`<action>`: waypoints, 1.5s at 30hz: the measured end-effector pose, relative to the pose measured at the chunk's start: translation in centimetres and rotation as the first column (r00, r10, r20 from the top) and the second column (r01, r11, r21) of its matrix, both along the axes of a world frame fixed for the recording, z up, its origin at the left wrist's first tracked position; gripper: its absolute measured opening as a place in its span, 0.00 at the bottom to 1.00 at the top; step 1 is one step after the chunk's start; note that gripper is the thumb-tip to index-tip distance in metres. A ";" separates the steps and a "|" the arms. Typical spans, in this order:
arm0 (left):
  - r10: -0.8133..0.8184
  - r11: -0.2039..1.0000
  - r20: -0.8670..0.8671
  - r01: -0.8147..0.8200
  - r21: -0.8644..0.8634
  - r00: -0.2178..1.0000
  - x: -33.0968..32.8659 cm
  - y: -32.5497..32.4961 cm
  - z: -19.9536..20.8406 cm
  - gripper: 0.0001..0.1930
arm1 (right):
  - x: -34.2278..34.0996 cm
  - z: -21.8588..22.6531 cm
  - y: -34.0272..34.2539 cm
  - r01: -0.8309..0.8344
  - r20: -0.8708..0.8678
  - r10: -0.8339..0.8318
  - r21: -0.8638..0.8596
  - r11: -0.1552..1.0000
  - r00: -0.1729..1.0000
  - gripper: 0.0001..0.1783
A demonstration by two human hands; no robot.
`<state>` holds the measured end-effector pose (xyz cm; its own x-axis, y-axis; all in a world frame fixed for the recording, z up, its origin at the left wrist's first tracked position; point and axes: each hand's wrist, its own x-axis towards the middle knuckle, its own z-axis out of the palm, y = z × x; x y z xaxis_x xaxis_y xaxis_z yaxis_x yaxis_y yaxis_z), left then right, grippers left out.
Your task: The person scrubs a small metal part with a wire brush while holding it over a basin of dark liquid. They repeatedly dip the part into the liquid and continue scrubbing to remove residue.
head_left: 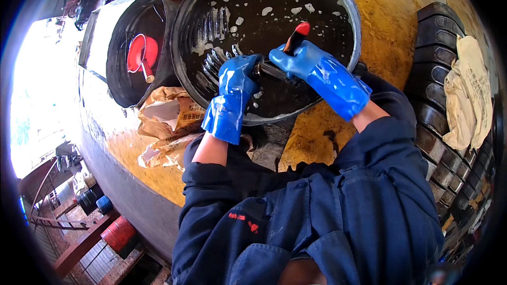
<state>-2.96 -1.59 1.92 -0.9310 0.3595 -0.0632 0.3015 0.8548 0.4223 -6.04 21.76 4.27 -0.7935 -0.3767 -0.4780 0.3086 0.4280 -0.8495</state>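
Both my hands wear wet blue rubber gloves over a wide black tub [355,26] of dark, foamy liquid. My left hand [238,76] is closed around one end of a dark, wet metal part [273,70], which reaches across toward my right hand. My right hand [303,60] grips a flat, dark handle with a red end [302,29] that sticks up past the thumb; its working end is hidden. Beside my left hand, a row of shiny dark metal parts [214,66] lies along the tub's left side. More ribbed shapes [215,24] show just beyond them.
Left of the tub stands a smaller black tub [117,68] with a red dipper [143,55] inside. Torn brown paper bags [171,119] lie near it. Stacked dark metal blocks [430,74] line the right, with a tan sack [467,95] on top.
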 end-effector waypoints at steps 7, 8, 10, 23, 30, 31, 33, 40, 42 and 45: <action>-0.036 0.998 -0.262 0.020 -0.065 0.964 -0.4 -0.6 -0.5 0.30 | -1.2 -5.0 0.3 0.493 0.513 -0.357 -0.154 0.856 0.780 0.21; 0.003 0.999 -0.246 -0.011 -0.031 0.969 -0.2 -1.0 -0.5 0.29 | -1.1 -4.9 0.7 0.479 0.480 -0.370 -0.124 0.869 0.796 0.23; 0.074 0.997 -0.228 -0.072 0.017 0.971 0.0 -1.5 -0.9 0.27 | -0.4 -4.3 2.2 0.257 0.202 -0.268 0.078 0.963 0.942 0.27; 0.177 0.982 -0.253 -0.152 0.115 0.951 0.2 -0.5 -0.4 0.24 | -1.0 -4.3 -0.7 0.666 0.694 -0.342 -0.264 0.698 0.634 0.17; 0.067 0.993 -0.276 -0.038 0.111 0.959 -0.1 0.0 0.3 0.26 | -0.2 -3.9 -1.0 0.332 0.351 -0.192 -0.402 0.853 0.917 0.18; 0.043 0.993 -0.288 -0.009 0.119 0.957 -0.1 -0.1 0.4 0.24 | -0.5 -4.0 -0.9 0.162 0.159 -0.118 -0.303 0.939 0.980 0.18; -0.002 1.000 -0.179 0.006 0.022 0.984 -0.2 0.1 0.6 0.24 | -1.0 -1.8 -0.6 -0.078 0.001 0.078 -0.063 0.995 0.997 0.18; 0.050 0.990 0.409 -0.098 0.097 0.911 -0.8 -0.4 -1.8 0.33 | 0.4 -1.1 0.4 -0.280 -0.685 0.303 0.148 0.948 0.663 0.11; 0.116 0.974 0.517 -0.198 0.106 0.848 -0.6 -0.6 -1.8 0.33 | 0.8 0.0 0.3 -0.182 -0.716 0.188 0.086 0.980 0.673 0.10; 0.128 0.961 0.592 -0.246 0.123 0.796 -0.9 0.0 -0.5 0.32 | 0.2 -0.9 1.9 -0.034 -0.404 0.092 0.148 0.988 0.910 0.13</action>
<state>-3.88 -1.55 1.38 -0.7943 0.2419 -0.5572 -0.2041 0.7576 0.6199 -5.86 23.64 3.39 -0.9065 -0.3877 -0.1670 -0.0842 0.5538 -0.8284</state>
